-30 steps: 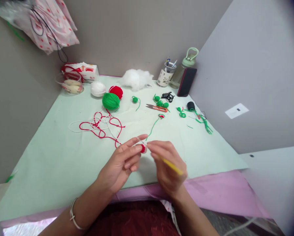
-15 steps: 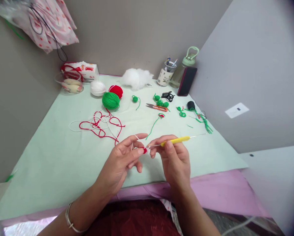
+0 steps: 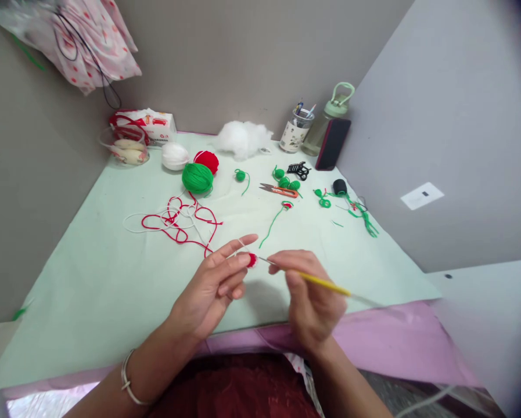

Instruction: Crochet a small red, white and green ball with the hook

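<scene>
My left hand (image 3: 219, 276) pinches a small round red crochet piece (image 3: 252, 260) with a white edge between thumb and fingers. White yarn runs over its raised index finger. In my right hand (image 3: 315, 296) is a crochet hook (image 3: 325, 283) with a yellow handle, its metal tip pointing left close to the piece; whether tip and yarn touch I cannot tell. Tangled red and white yarn (image 3: 179, 223) lies beyond my left hand. Farther back are a green yarn ball (image 3: 197, 177), a red one (image 3: 208, 162) and a white one (image 3: 175, 157).
Orange-handled thread snips (image 3: 281, 190) lie mid-table near small green crocheted balls (image 3: 288, 184) and a black claw clip (image 3: 298, 170). White stuffing (image 3: 243, 139), a pen cup (image 3: 295, 132), a bottle (image 3: 325, 125) and a phone (image 3: 333, 145) stand along the back. Green yarn scraps (image 3: 367, 223) lie right.
My right hand has moved slightly right and down, and the hook has tilted, its tip now apart from my left fingers. More of the red piece's round face shows.
</scene>
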Demonstrator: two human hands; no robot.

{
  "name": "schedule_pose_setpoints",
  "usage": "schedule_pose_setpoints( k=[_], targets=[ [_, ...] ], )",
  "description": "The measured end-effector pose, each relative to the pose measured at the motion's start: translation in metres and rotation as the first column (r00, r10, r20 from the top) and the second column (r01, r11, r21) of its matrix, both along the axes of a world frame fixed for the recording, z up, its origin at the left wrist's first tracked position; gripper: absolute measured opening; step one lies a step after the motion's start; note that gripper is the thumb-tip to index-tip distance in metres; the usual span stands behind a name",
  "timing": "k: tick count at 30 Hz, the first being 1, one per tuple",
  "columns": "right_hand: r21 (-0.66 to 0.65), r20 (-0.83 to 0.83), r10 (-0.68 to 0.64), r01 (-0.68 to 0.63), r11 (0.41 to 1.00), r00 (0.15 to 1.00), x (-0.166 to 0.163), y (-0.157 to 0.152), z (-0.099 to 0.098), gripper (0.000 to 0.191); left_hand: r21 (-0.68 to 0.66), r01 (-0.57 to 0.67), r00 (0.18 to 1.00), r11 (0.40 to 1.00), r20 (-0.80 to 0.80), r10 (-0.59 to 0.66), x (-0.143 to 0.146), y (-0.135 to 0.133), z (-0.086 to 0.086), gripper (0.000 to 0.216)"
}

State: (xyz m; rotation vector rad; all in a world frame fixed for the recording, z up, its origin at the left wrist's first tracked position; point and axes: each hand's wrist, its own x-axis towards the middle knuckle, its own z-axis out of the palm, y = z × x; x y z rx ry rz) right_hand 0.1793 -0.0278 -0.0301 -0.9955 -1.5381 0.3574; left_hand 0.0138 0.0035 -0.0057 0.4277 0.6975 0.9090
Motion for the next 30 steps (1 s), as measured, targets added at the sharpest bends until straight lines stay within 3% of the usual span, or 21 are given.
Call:
schedule_pose_setpoints(
  k=[2,4,9,13,16,19,21,24,28,30],
  targets=[
    [-0.102,-0.230,0.043,-0.068,0.992,0.972,-0.002,0.004,0.004,0.025,0.012,-0.020,1.000,1.000,0.007,0.020,-0.001,0.001,0.001,0.038],
    [-0.131,-0.298,0.084,-0.128,0.983,0.951,-0.004,0.008,0.007,0.021,0.056,-0.021,1.000,0.998,-0.010,0.021,0.002,-0.001,0.001,0.034],
    [-0.030,-0.030,0.033,-0.033,0.999,0.999,-0.006,0.005,0.004,0.027,0.156,-0.063,0.992,0.986,-0.098,0.079,0.010,-0.007,-0.001,0.035],
    [0.102,0.242,-0.057,0.033,0.994,0.969,-0.001,-0.001,0.000,0.038,0.061,-0.043,0.998,0.997,-0.039,0.045,0.009,-0.003,-0.001,0.040],
    [0.009,0.017,-0.032,0.032,0.999,0.999,0.003,0.002,0.003,0.028,-0.024,-0.021,1.000,0.999,0.004,0.021,0.004,0.002,-0.001,0.033],
    [-0.122,-0.273,0.029,-0.064,0.990,0.962,0.000,0.007,0.008,0.020,0.042,-0.082,0.996,0.996,-0.020,0.082,0.004,0.003,0.000,0.030],
    [-0.150,-0.287,0.090,-0.137,0.979,0.954,-0.003,0.010,0.009,0.017,0.119,-0.090,0.994,0.989,-0.056,0.098,0.006,0.001,0.000,0.033],
    [-0.188,-0.297,0.082,-0.143,0.972,0.951,-0.004,0.012,0.006,0.016,0.166,-0.070,0.991,0.984,-0.100,0.088,0.009,-0.003,0.000,0.033],
    [-0.255,-0.504,0.095,-0.253,0.933,0.858,0.000,0.013,0.004,0.021,0.167,-0.052,0.990,0.985,-0.118,0.072,0.006,-0.004,0.001,0.030],
    [-0.253,-0.530,0.110,-0.280,0.926,0.841,0.001,0.011,0.005,0.024,0.171,-0.050,0.988,0.984,-0.136,0.074,0.005,-0.003,0.001,0.029]
  ],
)
